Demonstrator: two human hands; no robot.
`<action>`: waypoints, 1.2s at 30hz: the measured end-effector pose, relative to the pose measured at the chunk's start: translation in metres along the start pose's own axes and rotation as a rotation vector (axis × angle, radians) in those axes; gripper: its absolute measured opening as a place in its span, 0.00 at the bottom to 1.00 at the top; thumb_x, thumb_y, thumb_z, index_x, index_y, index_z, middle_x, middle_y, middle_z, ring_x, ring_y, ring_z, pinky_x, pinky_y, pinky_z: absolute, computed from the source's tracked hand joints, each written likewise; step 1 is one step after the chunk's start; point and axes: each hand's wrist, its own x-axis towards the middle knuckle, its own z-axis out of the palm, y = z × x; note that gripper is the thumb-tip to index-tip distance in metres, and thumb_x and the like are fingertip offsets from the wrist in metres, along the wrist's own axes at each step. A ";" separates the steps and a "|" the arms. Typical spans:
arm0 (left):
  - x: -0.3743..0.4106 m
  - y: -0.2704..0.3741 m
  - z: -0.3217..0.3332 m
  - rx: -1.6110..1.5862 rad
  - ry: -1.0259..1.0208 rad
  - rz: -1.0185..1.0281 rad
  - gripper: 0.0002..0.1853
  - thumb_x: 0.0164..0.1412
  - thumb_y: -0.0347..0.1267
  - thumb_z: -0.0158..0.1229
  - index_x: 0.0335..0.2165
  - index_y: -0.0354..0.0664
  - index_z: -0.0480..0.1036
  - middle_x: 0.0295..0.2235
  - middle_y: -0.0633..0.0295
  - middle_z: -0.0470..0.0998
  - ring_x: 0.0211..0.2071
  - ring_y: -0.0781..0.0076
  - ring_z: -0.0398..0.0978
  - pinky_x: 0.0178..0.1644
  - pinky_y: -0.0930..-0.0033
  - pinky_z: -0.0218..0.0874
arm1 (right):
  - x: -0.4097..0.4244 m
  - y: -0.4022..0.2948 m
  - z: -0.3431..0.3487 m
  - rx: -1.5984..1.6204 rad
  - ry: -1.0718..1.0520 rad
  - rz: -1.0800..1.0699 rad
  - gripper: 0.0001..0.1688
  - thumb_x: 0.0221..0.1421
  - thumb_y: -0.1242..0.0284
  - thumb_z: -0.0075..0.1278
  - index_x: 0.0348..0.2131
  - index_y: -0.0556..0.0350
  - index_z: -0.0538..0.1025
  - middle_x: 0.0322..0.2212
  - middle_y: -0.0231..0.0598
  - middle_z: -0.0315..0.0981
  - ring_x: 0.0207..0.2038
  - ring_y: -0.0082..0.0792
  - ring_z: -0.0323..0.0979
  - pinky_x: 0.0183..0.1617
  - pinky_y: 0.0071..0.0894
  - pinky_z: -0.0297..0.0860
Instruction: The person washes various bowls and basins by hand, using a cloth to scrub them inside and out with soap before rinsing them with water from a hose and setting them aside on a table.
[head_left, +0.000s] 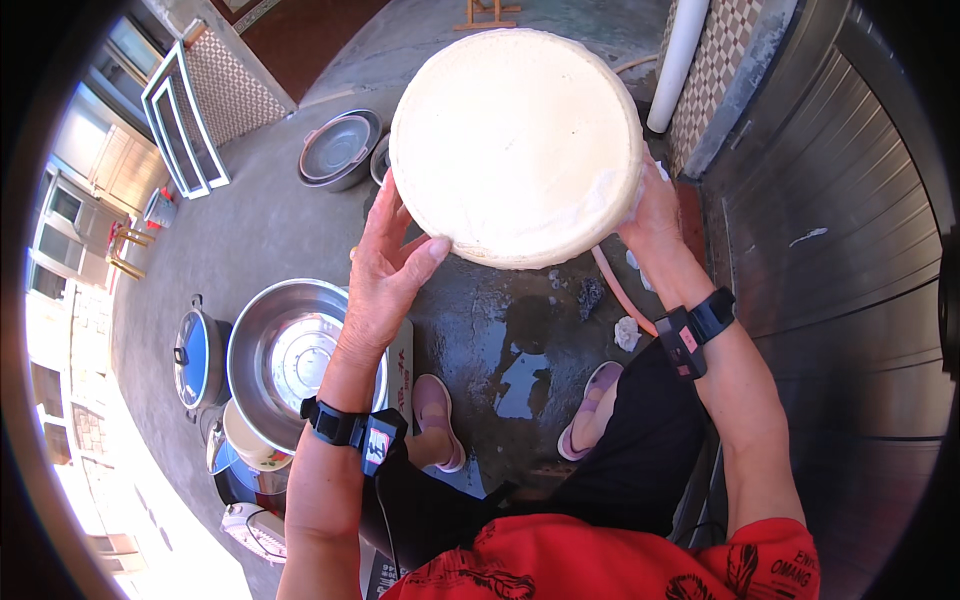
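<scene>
A large round off-white disc, perhaps a lid or the base of a vessel, is held up before me. My left hand grips its lower left rim, the thumb on the near face. On the right, my right hand holds the edge, its fingers mostly hidden behind the disc. White suds cling near that hand. Below, on the wet concrete floor, lie a dark scouring pad, a crumpled white wad and a pink hose.
A large steel basin stands left of my legs, beside a lidded pot and an enamel basin. Stacked basins sit farther off. A metal door borders the right side. Water pools between my feet.
</scene>
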 end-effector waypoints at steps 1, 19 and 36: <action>0.000 0.000 0.000 0.018 -0.004 0.005 0.50 0.52 0.35 0.64 0.65 0.44 0.42 0.64 0.52 0.52 0.65 0.57 0.50 0.63 0.47 0.52 | 0.003 0.001 -0.002 -0.009 -0.008 -0.010 0.23 0.67 0.62 0.36 0.54 0.57 0.67 0.50 0.41 0.71 0.51 0.36 0.70 0.55 0.38 0.67; 0.003 -0.001 -0.006 0.054 -0.059 -0.064 0.58 0.46 0.25 0.66 0.66 0.46 0.36 0.64 0.51 0.48 0.63 0.51 0.54 0.54 0.55 0.67 | -0.008 -0.002 0.017 -0.096 0.033 -0.145 0.17 0.64 0.65 0.45 0.42 0.63 0.73 0.36 0.39 0.75 0.36 0.30 0.74 0.41 0.31 0.71; 0.006 -0.004 -0.011 -0.002 -0.089 -0.090 0.60 0.44 0.25 0.67 0.66 0.46 0.34 0.63 0.49 0.49 0.61 0.51 0.57 0.54 0.57 0.67 | -0.003 0.002 0.012 -0.035 0.007 -0.107 0.18 0.64 0.64 0.45 0.43 0.62 0.73 0.37 0.39 0.75 0.37 0.30 0.75 0.41 0.30 0.71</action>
